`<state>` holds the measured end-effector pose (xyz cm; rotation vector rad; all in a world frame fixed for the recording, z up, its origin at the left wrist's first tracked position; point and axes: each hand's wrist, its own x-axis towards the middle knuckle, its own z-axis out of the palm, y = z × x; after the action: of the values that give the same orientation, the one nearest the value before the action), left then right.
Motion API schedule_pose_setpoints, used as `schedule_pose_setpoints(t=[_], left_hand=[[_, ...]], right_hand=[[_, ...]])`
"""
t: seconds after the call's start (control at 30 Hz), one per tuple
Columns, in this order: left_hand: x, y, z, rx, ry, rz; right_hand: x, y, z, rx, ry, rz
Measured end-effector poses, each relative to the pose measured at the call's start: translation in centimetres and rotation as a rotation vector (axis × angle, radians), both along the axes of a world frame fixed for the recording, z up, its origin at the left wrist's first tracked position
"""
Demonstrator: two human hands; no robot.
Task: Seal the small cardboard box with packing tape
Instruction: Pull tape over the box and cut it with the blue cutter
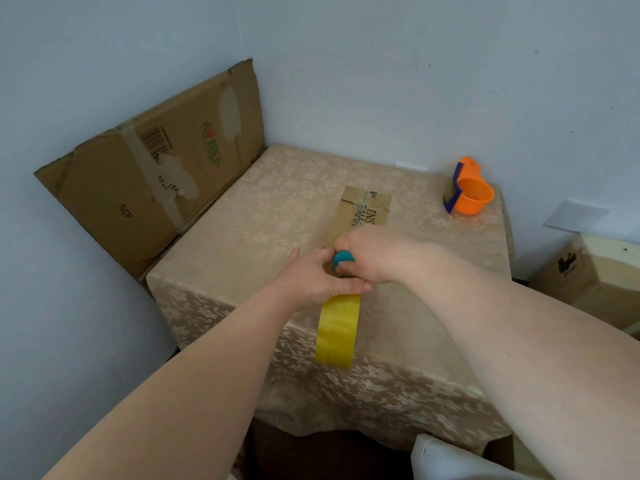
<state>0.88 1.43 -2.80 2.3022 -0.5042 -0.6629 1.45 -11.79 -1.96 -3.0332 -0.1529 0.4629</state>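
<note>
Near the table's (242, 216) front edge, tape (337, 329) is pinched by the left hand (317, 277); a teal tool (343, 258) is gripped by the right hand (374, 254), hiding the box's (360, 211) near end; a dispenser (467, 187) is set at the far right corner.

Pale blue walls (381, 64), perhaps a corner.

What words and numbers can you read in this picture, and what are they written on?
"SCP": on the flattened cardboard box leaning against the wall.
Green logo and barcode on that same cardboard: too blurred to read.
"INS": on the small cardboard box on the table; the rest is hidden or blurred.
Dark logo on the box at far right: too blurred.
Label on the orange tape dispenser: too small.
</note>
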Motion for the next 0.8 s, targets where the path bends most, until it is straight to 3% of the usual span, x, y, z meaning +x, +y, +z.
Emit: schedule_pose_setpoints(t=[0.8], left_hand=[[0.3, 0.1, -0.5, 0.036, 0.026, 0.012]], right_hand=[[-2.5, -3.8, -0.2, -0.060, 0.055, -0.072]])
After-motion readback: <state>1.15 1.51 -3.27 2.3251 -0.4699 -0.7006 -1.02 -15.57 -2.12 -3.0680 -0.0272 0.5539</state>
